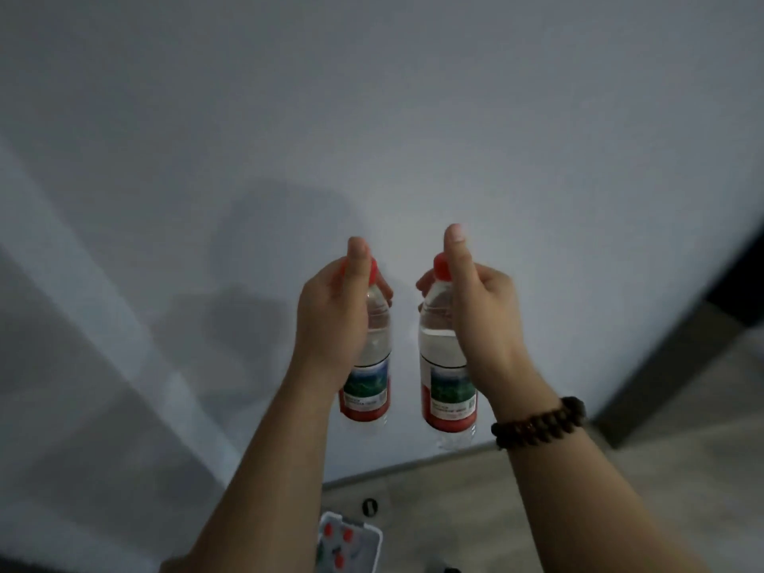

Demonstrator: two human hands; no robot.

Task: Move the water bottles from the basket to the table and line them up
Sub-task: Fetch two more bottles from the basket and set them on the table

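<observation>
Bottles gripped: left bottle [369, 388] w/ left hand [330, 320], right bottle [448, 390] w/ right hand [483, 316]; table [413, 117] edge at 6 o'clock close, poss. tip-off.

Both forearms [264, 481] bare; chunky dk-brown round-bead bracelet [539, 423] on wrist of R hand [483, 320].

Both bare forearms are reaching forward side by side, a gap between them, with the wrists roughly straight. The left hand [335, 320] is gripping the left bottle [374, 366] near its shoulder, its thumb pointing straight up along the neck and cap. The right hand [483, 312], wearing a beaded bracelet [539, 423] at the wrist, is holding the right bottle [444, 353] likewise, and in the blur the fingers seem to be curling round the far sides.
</observation>
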